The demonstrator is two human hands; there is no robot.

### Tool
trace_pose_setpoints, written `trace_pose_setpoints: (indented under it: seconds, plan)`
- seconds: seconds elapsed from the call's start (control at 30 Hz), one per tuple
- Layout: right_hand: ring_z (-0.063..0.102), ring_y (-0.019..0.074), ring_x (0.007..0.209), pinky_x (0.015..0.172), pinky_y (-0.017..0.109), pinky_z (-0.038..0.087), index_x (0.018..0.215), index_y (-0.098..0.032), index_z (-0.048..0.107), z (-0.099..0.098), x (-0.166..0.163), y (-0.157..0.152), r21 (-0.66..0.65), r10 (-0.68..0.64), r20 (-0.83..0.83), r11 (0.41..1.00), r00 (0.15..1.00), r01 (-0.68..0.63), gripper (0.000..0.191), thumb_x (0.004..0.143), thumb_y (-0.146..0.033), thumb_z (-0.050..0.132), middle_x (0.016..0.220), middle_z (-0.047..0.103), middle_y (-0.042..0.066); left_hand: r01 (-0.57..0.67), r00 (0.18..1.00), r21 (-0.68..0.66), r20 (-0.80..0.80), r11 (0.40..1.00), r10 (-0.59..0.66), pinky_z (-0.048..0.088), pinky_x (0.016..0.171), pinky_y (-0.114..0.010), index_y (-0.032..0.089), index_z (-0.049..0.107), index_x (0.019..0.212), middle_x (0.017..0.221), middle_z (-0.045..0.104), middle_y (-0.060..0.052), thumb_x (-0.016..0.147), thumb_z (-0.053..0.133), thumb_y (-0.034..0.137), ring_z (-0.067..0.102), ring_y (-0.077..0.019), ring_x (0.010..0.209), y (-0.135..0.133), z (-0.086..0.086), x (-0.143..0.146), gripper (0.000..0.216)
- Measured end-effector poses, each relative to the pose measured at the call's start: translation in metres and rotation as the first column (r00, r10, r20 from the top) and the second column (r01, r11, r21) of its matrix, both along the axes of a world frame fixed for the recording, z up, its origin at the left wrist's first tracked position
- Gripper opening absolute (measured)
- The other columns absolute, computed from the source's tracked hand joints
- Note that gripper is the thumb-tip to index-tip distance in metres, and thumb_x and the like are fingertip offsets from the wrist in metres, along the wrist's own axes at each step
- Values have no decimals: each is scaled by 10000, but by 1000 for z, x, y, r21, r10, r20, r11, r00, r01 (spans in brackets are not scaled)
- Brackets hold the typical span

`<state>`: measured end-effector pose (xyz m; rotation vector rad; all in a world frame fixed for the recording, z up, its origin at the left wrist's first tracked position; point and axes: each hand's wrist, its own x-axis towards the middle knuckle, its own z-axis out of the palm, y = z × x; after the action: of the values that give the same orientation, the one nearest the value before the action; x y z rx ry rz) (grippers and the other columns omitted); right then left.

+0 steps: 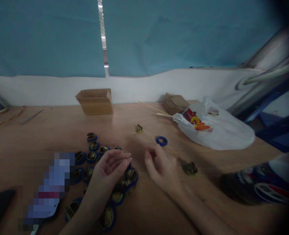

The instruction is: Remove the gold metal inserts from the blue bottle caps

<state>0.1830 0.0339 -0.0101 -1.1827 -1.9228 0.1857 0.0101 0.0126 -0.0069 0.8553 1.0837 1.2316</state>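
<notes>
My left hand (pixel 110 168) hovers over a cluster of round blue-rimmed pieces with brass-coloured metal inside, such as this blue-rimmed piece (pixel 92 156). Its fingers are curled and the thumb comes close to their tips; whatever may be between them is hidden. To its right is my right hand (pixel 164 168), slightly blurred, fingers bent and a gap between thumb and forefinger, with nothing visible in it. Just beyond it lies a bare blue ring (pixel 161 141). Small brass-coloured metal pieces (pixel 190 168) rest right of this hand, and another metal piece (pixel 139 128) lies farther back.
An open cardboard box (pixel 96 102) stands by the wall. Behind a white plastic bag (pixel 223 130) sits a brown paper package (pixel 175 103), with thin sticks (pixel 164 114) beside it. A Pepsi bottle (pixel 257 182) lies at right. A pixelated object (pixel 50 189) is at left.
</notes>
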Motion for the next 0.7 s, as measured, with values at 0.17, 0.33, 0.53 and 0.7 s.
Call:
trace_pose_setpoints:
  seconds: [0.17,0.33,0.53,0.7]
  plan:
    - [613,151,569,524,242,418,886,-185,577,-6,6,17,-182,-128,93,973,987,143,113,868,-186,466,678,643,8,285,816,331,-576,900,-47,469,905,-384,200,591,945,1021,677,-80,857,577,211,616,-226,1014,-9,-2,3,89]
    - [653,207,624,557,271,406,1004,-170,600,-2,20,29,-250,-277,356,892,893,376,196,874,-208,458,707,682,45,704,480,294,-868,647,-128,438,926,-431,196,599,999,1057,643,-78,782,670,232,546,-265,1039,-17,9,-1,232]
    - [690,274,690,552,298,414,1159,-147,571,-7,33,38,-315,-268,578,798,771,513,304,898,-229,437,790,714,133,774,298,203,-952,599,-62,402,1002,-506,202,613,1111,1179,602,-88,727,701,199,489,-307,1149,-14,7,-8,394]
    - [704,266,774,605,296,453,1290,-174,521,-14,31,43,-349,-207,593,804,778,481,399,903,-221,436,900,726,135,779,223,186,-975,599,12,357,1075,-549,175,576,1208,1333,519,-129,769,692,228,371,-334,1318,-16,-2,-9,457]
